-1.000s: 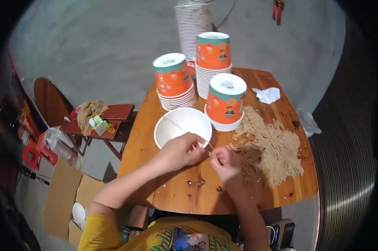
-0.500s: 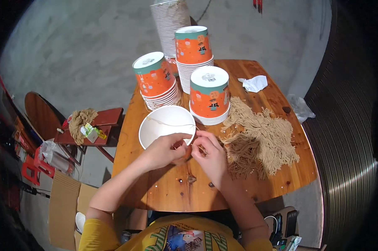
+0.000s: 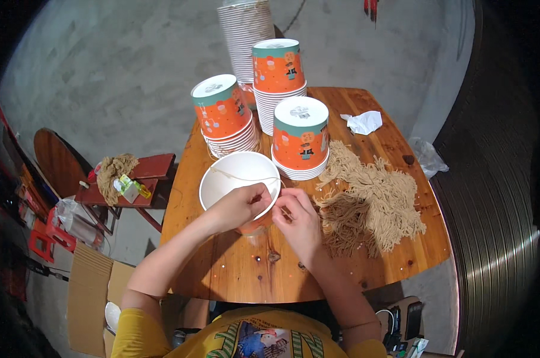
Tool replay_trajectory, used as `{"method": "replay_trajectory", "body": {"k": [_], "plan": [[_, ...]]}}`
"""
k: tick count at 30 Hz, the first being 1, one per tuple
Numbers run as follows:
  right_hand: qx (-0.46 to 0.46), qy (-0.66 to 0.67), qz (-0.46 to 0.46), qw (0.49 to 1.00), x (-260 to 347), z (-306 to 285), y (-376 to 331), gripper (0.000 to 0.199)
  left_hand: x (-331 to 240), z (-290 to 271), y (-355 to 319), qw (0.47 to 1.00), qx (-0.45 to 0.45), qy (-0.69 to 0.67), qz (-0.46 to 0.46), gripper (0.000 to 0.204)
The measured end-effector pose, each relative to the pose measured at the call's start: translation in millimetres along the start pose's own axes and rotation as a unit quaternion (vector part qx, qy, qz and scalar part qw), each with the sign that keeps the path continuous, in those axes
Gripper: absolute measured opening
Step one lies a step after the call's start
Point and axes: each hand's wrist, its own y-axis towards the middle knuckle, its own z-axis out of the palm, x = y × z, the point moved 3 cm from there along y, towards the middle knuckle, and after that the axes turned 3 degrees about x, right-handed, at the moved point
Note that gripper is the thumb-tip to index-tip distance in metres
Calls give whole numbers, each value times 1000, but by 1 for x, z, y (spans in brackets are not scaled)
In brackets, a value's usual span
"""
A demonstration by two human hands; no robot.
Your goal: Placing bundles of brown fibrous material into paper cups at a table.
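A white-lined paper bucket [image 3: 227, 182] stands mouth up on the wooden table, its orange outer wall showing below my hands. A thin tan string [image 3: 246, 179] runs across its mouth to the right rim. My left hand [image 3: 241, 207] reaches over the near rim, thumb and fingers pinched together inside the right edge; what they hold is hidden. Just outside that rim, my right hand [image 3: 300, 227] has its fingertips closed at the string's end. To its right lies a heap of tan cut strings [image 3: 380, 203].
Upside-down stacks of orange and green paper buckets [image 3: 301, 134] stand behind the open one, with a taller white stack [image 3: 246, 45] at the back. A crumpled tissue [image 3: 364, 122] lies at the far right. Left of the table, a red bench [image 3: 156, 167] carries more string.
My left fingers have shifted slightly up and right along the bucket's rim. My right hand stays at almost the same spot, and the whole view has tilted a little.
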Motion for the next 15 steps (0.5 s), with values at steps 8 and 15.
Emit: {"method": "replay_trajectory", "body": {"k": [8,15], "plan": [[218,23,28,975,-16,-23,2,12,-12,-11,2,986,-52,-159,-2,9],[189,49,18,981,5,-37,24,11,-9,-3,15,953,-39,-298,-34,10]]}}
